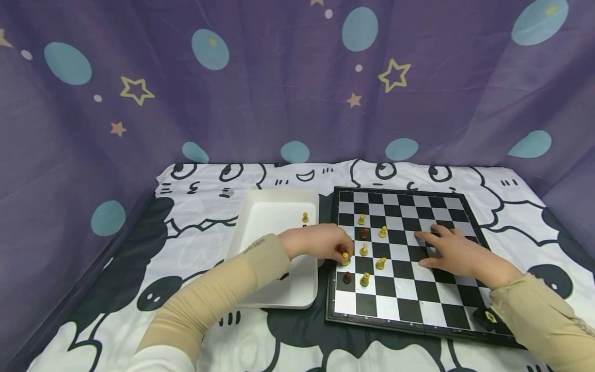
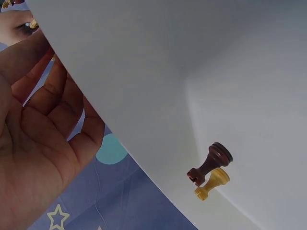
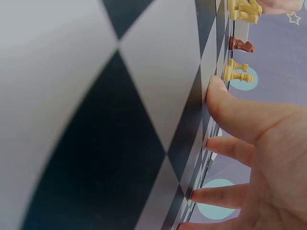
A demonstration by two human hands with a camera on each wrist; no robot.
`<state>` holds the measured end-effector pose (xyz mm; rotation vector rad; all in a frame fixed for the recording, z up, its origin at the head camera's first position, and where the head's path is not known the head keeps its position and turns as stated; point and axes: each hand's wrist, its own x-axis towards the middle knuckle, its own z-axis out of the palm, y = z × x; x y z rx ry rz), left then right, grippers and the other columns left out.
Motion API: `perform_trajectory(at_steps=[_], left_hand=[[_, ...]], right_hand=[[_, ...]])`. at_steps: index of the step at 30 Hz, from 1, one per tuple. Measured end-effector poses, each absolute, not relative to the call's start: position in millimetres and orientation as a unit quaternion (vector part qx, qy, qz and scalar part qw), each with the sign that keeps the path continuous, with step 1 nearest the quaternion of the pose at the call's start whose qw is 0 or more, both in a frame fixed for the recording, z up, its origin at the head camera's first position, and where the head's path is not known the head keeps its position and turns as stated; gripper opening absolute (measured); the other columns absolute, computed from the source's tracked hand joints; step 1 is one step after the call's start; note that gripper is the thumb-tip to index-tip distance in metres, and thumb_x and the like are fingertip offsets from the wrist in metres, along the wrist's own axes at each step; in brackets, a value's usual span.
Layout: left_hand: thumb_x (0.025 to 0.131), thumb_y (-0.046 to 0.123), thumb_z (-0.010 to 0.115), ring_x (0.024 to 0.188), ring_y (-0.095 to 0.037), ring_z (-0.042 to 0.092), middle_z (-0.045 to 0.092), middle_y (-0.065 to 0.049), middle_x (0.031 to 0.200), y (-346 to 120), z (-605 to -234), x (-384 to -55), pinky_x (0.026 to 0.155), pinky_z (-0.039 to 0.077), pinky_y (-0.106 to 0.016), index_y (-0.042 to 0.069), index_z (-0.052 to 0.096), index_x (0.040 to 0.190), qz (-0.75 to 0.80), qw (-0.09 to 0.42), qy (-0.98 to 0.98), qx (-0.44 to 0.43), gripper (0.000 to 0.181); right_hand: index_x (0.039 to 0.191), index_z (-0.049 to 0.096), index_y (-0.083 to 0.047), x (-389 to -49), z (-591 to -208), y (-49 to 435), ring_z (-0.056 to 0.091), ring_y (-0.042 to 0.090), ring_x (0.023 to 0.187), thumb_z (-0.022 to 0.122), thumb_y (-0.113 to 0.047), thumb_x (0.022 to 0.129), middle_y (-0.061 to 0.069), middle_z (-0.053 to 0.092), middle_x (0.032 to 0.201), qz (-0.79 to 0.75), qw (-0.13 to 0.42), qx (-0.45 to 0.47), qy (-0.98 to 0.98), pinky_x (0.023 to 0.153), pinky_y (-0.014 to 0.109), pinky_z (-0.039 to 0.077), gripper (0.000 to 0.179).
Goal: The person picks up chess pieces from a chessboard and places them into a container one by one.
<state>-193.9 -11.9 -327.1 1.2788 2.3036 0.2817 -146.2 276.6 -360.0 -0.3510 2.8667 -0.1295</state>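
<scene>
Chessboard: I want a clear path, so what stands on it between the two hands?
In the head view, several yellow pieces and a reddish-brown piece stand between the left hand and right hand; the stretch nearest the latter is bare.

Yellow chess piece (image 1: 346, 260), upright, leftmost column of checkered board (image 1: 407, 290).

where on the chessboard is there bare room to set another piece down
Free: the chessboard between its far edge and the right hand, and its near middle, between the yellow pieces and right sleeve. Crowded: its left side, pieces clustered near the left hand.
</scene>
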Motion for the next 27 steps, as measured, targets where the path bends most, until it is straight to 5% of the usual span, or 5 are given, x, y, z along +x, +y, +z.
perform_trajectory(at_steps=[27], left_hand=[[0.089, 0.018, 0.065, 0.078, -0.006, 0.053, 0.065, 0.004, 0.091, -13.6, -327.0, -196.8, 0.075, 0.044, -0.018, 0.013, 0.068, 0.097, 0.114, 0.229, 0.840, 0.479, 0.010]], right_hand=[[0.136, 0.049, -0.010, -147.4, -359.9, 277.0, 0.037, 0.063, 0.116, 0.067, -0.057, 0.077, 0.038, 0.035, 0.135, -0.049, 0.134, -0.117, 0.983, 0.083, 0.071, 0.038, 0.078]])
